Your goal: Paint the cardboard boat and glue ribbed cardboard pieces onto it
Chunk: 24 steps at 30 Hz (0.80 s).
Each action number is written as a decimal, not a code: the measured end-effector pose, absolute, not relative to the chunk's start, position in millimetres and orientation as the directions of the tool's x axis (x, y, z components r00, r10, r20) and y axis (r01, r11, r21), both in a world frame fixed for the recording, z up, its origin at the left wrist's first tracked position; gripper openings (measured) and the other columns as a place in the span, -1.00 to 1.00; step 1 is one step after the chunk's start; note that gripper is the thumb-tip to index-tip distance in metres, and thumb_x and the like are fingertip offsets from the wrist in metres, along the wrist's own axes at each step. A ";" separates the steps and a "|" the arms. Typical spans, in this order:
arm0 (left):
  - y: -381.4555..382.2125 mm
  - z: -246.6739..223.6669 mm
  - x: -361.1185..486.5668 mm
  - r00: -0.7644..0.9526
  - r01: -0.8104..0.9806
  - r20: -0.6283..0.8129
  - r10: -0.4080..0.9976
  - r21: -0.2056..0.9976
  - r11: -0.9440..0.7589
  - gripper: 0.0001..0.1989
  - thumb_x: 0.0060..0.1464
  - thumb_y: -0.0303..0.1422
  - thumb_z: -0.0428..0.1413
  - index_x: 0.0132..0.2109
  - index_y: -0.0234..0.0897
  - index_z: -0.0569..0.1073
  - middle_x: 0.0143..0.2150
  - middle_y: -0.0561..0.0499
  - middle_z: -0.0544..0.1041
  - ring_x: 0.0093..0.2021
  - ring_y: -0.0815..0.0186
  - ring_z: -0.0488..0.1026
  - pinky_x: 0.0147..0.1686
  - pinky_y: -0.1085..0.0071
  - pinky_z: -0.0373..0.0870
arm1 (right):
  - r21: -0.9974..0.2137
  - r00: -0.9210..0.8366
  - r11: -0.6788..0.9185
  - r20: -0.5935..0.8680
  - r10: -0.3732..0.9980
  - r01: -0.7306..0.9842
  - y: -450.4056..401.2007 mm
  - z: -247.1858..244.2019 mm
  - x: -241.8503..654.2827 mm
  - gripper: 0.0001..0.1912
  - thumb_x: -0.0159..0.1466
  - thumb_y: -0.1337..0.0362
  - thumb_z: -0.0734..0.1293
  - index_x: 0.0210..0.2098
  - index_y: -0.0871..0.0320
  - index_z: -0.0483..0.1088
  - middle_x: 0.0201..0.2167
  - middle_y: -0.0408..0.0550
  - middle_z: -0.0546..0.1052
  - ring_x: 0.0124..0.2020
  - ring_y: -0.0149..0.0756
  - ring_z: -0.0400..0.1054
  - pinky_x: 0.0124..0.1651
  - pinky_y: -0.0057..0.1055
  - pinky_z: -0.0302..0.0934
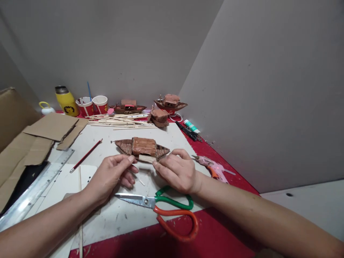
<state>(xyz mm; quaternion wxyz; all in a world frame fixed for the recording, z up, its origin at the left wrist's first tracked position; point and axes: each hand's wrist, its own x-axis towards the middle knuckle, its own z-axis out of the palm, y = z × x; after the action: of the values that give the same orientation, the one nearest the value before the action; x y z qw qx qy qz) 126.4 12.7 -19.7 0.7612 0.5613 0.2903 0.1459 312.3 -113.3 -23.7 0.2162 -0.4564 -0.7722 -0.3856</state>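
While the right hand pinches one end of a pale strip between thumb and fingers, the left hand sits at the strip's other end, thumb and index narrow, other fingers loosely curled – can't tell if it touches the strip. Brown model boat is upright mid-sheet, strip along its 6 o'clock side.

Clock from boat: open-handled scissors at 5, pink glue gun between 3 and 4, red-black pencil at 9, metal ruler between 8 and 9, thin wooden sticks near 11 – yellow bottle at 10.
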 end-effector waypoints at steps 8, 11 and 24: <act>-3.1 -9.7 121.1 0.879 0.147 -0.318 0.354 0.889 0.433 -0.72 -0.07 -0.27 0.31 -0.39 -0.37 0.41 -0.46 -0.01 0.55 -0.60 0.47 0.41 -0.56 0.53 0.39 | 0.087 -0.352 0.448 0.755 0.553 0.890 -137.7 -20.0 279.4 -0.87 0.29 0.44 0.25 -0.18 0.25 0.39 -0.50 -0.10 0.54 -0.50 -0.39 0.36 -0.20 -0.28 0.19; -3.8 -7.2 119.3 0.889 0.144 -0.297 0.349 0.903 0.404 -0.73 -0.06 -0.26 0.29 -0.36 -0.35 0.40 -0.45 -0.01 0.55 -0.58 0.44 0.41 -0.52 0.49 0.39 | -0.402 0.071 0.341 0.728 0.682 0.850 -147.2 -21.0 271.8 -0.81 0.29 0.34 0.31 -0.09 0.18 0.36 -0.45 -0.10 0.52 -0.43 -0.35 0.39 -0.26 -0.33 0.24; -10.7 31.0 99.7 0.950 0.227 -0.229 0.212 0.973 0.036 -0.78 -0.01 -0.28 0.27 -0.36 -0.34 0.45 -0.52 0.07 0.48 -0.53 0.47 0.31 -0.51 0.54 0.22 | -0.693 0.051 0.107 0.204 0.978 0.713 -174.6 2.6 269.8 -0.78 0.39 0.20 0.18 -0.26 0.16 0.39 -0.43 -0.11 0.51 -0.43 -0.39 0.36 -0.32 -0.47 0.21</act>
<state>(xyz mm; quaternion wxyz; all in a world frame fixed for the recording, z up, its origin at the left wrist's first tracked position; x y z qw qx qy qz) 99.7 -10.7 31.0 0.7020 0.6944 0.1580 -0.0052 269.8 -174.6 2.6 0.3416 -0.6394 -0.6609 0.1940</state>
